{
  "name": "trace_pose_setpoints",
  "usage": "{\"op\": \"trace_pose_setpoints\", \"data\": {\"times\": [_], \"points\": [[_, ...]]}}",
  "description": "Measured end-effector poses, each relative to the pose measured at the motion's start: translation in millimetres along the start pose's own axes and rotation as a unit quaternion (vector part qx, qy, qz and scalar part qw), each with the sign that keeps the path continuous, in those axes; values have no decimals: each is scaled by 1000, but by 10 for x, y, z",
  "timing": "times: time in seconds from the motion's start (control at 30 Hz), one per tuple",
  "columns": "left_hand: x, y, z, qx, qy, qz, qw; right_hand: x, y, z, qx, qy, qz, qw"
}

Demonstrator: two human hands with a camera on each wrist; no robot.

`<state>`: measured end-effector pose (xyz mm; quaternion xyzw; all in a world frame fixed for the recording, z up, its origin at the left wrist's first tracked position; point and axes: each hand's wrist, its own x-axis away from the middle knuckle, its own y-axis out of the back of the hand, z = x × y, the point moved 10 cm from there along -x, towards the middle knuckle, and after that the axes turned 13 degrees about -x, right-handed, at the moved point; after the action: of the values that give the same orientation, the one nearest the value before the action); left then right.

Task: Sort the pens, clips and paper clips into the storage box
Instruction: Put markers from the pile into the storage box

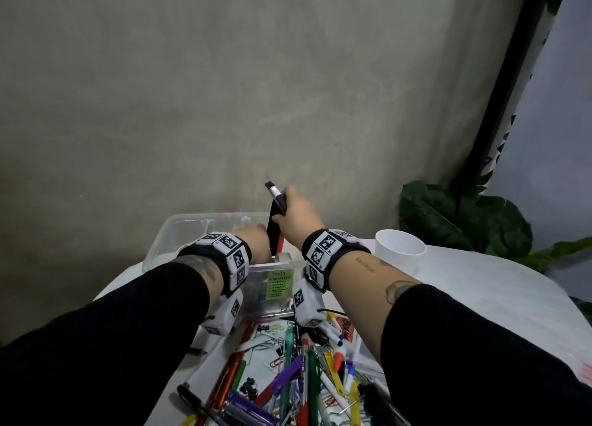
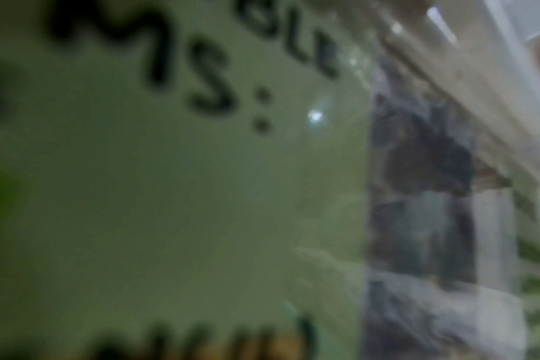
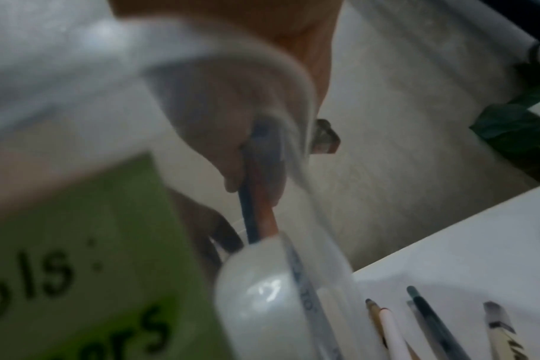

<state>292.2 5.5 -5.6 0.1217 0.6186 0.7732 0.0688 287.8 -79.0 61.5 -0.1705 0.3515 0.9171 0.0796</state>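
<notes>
Over the storage box (image 1: 179, 233), right hand (image 1: 299, 209) gripping pens (image 1: 277, 198), about to drop them in; left hand (image 1: 256, 238) probably hidden behind.

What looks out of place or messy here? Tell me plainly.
The pile of pens and clips lies jumbled and crisscrossed on the table in front of the storage box, still unsorted. The right hand holds a grip of pens upright over the box. Nothing looks broken.
</notes>
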Motion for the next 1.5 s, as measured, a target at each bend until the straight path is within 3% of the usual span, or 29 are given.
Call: {"op": "trace_pose_setpoints", "data": {"times": [0.17,0.37,0.5,0.73,1.03,1.27,1.5], "points": [[-134,-86,139,115,33,-23,992,-91,-128,-17,14,-13,19,1000],[-266,-156,125,60,30,4,998,-171,-342,19,96,24,96,990],[-170,-67,32,21,-9,-4,1000,-177,-471,9,147,31,150,977],[-129,-99,34,-1,4,-5,1000,-175,-473,-26,159,12,165,973],[79,34,-112,-81,-44,-11,996,-284,-253,-143,-12,-27,59,998],[34,-78,-86,-92,-40,22,995,-302,-82,39,-15,60,-19,998],[67,-22,-70,-61,-52,-21,997,-272,-33,75,15,81,-5,997]]}}
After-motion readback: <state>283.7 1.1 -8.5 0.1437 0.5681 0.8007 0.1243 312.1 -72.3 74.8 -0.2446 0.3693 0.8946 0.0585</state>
